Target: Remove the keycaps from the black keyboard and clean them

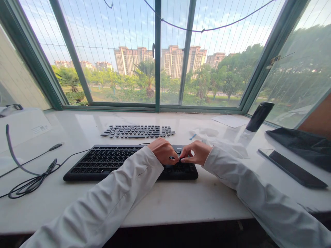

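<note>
Fingers drawn close over the keyboard's right end

The fingertips (184, 160) of both hands nearly meet above the keys. The left hand (163, 151) is curled palm-down; the right hand (197, 152) bends thumb and finger into a near-closed loop. Whether either pinches something small I cannot tell, as the tips hide it.

Beneath them the black keyboard (103, 162) lies flat on the white counter (207, 203), its key positions apparently bare across the left and middle. It should be fairly light and stiff; the plain front edge or the ends look the safest hold, since the exposed key fittings could be delicate.

Just beyond, loose keycaps (137, 132) stand in rows. These are likely feather-light, rigid and slick, apt to skid or flip; opposite side walls, between thumb and fingertip, would give the surest grip.

Farthest off is the window (157, 107).
</note>
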Action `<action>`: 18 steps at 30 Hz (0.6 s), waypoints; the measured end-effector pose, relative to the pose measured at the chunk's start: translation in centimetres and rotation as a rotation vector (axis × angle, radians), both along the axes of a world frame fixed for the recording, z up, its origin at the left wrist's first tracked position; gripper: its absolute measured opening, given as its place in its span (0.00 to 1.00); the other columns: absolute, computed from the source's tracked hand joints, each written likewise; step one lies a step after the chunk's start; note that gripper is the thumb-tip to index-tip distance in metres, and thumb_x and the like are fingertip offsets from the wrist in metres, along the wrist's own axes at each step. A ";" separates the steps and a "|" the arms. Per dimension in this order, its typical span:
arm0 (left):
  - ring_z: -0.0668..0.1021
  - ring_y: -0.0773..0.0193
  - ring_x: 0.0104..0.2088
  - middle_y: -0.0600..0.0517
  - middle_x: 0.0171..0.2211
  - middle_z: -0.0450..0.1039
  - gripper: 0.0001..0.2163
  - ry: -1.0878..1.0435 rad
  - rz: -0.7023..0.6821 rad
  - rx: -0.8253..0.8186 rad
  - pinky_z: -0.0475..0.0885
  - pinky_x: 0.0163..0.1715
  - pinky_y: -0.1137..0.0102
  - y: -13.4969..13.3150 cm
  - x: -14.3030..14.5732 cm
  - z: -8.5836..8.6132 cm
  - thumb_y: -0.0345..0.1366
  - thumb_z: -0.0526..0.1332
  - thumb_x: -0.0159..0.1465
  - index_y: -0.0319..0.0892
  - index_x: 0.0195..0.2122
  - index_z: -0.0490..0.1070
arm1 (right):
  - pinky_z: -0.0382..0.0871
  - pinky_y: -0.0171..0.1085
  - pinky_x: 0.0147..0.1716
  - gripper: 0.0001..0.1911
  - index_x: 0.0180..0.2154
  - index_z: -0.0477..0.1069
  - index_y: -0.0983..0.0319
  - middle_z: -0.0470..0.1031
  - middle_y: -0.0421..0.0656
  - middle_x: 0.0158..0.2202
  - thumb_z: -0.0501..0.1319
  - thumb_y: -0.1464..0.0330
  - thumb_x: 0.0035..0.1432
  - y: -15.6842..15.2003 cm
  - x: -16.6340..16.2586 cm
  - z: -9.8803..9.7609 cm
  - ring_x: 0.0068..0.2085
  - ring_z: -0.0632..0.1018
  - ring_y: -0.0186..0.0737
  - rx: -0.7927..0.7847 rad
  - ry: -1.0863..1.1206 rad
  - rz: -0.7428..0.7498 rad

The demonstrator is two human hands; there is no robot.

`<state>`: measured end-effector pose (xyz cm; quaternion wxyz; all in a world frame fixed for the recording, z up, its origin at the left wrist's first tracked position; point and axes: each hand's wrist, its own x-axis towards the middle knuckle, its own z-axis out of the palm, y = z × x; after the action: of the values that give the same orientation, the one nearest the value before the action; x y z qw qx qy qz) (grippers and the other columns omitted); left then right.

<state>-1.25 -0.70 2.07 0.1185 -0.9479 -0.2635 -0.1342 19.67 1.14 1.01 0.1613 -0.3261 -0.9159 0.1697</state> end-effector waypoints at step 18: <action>0.66 0.70 0.14 0.54 0.15 0.71 0.12 0.069 -0.039 0.078 0.48 0.16 0.71 -0.3 0.4 0.5 0.37 0.55 0.55 0.44 0.16 0.72 | 0.59 0.33 0.30 0.07 0.30 0.77 0.59 0.76 0.39 0.23 0.60 0.65 0.51 -0.6 -0.1 0.4 0.23 0.72 0.31 0.244 -0.129 0.064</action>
<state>-0.81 -1.04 2.53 0.1618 -0.9516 -0.2353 -0.1138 19.62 0.53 1.45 0.1350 -0.2850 -0.9481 0.0408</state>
